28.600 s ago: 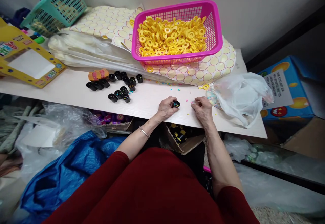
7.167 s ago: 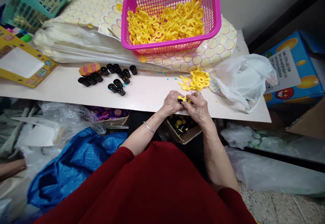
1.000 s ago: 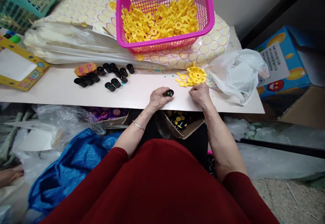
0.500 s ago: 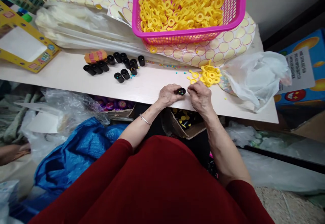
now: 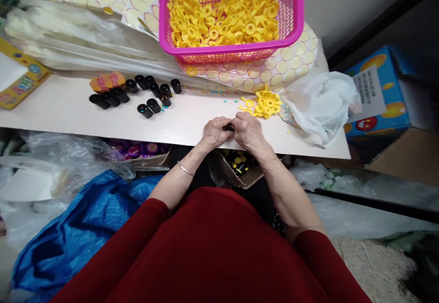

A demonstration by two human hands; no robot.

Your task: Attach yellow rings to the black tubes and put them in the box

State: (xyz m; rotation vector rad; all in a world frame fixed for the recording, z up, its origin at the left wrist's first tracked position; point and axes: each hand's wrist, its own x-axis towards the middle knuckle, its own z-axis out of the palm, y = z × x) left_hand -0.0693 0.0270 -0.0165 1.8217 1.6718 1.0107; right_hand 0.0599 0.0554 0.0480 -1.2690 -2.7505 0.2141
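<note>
The right hand [image 5: 247, 130] has just come in to the cup [image 5: 229, 128]: a second ago it was well apart from it, half a second ago just beside it, and now its fingers meet the left hand [image 5: 214, 131] over the cup, in front of the basket [image 5: 236, 49] near the front of the table [image 5: 185, 124]. The left hand is clamped around the cup, as it was in both those pictures. The right fingertips are bunched at the cup's top; whether they pinch anything I cannot tell, as the hand hides it. The cup's mouth, its coloured specks visible half a second ago, is now mostly covered, which suggests that both hands are working there rather than one merely steadying it. Of the other cups [image 5: 153, 106], in front of the basket and to its left, the front cluster shows two where three were seen seven seconds ago, so the held one may come from there. The rings [image 5: 268, 103], in front of the basket's right end, lie in much the same heap as a second ago, beside the bag [image 5: 320, 108] farther to the basket's right. Small beads [image 5: 216, 92] dot the table just in front of the basket.
</note>
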